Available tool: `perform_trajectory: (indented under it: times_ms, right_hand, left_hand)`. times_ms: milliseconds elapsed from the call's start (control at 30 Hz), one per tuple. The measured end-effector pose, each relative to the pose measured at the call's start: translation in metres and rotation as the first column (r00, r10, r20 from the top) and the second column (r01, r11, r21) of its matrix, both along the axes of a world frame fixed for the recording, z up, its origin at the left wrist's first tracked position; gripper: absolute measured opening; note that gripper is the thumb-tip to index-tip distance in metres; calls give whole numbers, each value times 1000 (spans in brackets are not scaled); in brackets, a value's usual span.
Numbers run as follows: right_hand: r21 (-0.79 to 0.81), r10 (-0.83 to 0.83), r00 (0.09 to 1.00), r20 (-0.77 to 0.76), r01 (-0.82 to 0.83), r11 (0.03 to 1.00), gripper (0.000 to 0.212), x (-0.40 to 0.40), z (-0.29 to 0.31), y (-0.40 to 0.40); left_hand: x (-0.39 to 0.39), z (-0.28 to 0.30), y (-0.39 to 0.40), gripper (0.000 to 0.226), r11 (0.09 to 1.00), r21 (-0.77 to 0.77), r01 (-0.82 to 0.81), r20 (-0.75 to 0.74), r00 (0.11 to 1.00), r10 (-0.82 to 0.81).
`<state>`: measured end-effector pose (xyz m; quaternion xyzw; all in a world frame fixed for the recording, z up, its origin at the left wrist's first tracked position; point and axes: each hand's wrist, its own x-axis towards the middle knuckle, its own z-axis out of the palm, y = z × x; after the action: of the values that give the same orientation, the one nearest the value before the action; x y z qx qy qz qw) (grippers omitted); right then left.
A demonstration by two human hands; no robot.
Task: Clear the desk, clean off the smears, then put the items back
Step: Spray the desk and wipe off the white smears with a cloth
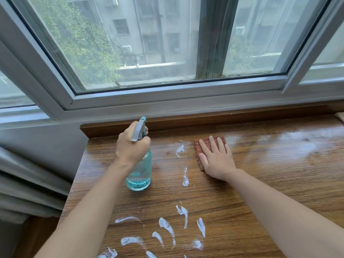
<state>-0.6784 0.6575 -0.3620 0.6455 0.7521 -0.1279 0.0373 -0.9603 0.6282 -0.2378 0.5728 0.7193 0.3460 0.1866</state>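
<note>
Left hand [131,146] grips spray bottle [138,175] neck; right hand [216,159] flat on cloth [200,146], smears [182,216] probably untouched.

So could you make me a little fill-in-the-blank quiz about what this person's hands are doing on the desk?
1. The left hand grips a ____ bottle of blue liquid.
2. The right hand lies flat on a reddish ____.
3. White ____ still mark the wooden desk nearest the camera.
4. Behind the desk is a ____ facing other buildings.

Missing words: spray; cloth; smears; window
</note>
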Motion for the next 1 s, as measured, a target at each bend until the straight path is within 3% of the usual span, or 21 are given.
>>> perform_trajectory:
  times_ms: [167,300,367,467,600,700,800,900,1000]
  right_hand:
    - [-37,-140,990,-14,140,990,63,-21,2,11]
    - [-8,-202,979,-35,202,979,63,-56,1,22]
    - [39,-108,993,-47,109,993,62,-68,0,30]
    - [59,161,987,-27,-160,985,59,-71,1,40]
    - [40,540,841,-42,-539,842,55,-28,5,31]
    - [-3,657,751,-67,-659,752,54,7,7,14]
    - [11,598,801,-8,-598,801,54,5,6,24]
    - [29,353,936,7,-353,935,59,-37,4,46]
    - [30,186,983,-3,-186,982,60,-75,3,54]
  left_hand:
    - [-12,-16,4,30,990,144,8,-28,1000,-4]
    - [-14,-22,10,27,993,122,0,-34,999,4]
    - [-12,-23,13,24,993,117,-9,-36,999,13]
    - [-9,-23,13,22,990,140,-4,-57,998,12]
    - [-6,-26,9,29,986,160,46,-121,992,-27]
    - [-8,-29,7,28,983,180,44,-102,994,-26]
    - [-11,-30,6,30,979,200,38,-83,996,-22]
    - [-14,-30,4,31,976,216,31,-75,997,-15]
    - [-13,-29,4,31,978,206,22,-66,998,-8]
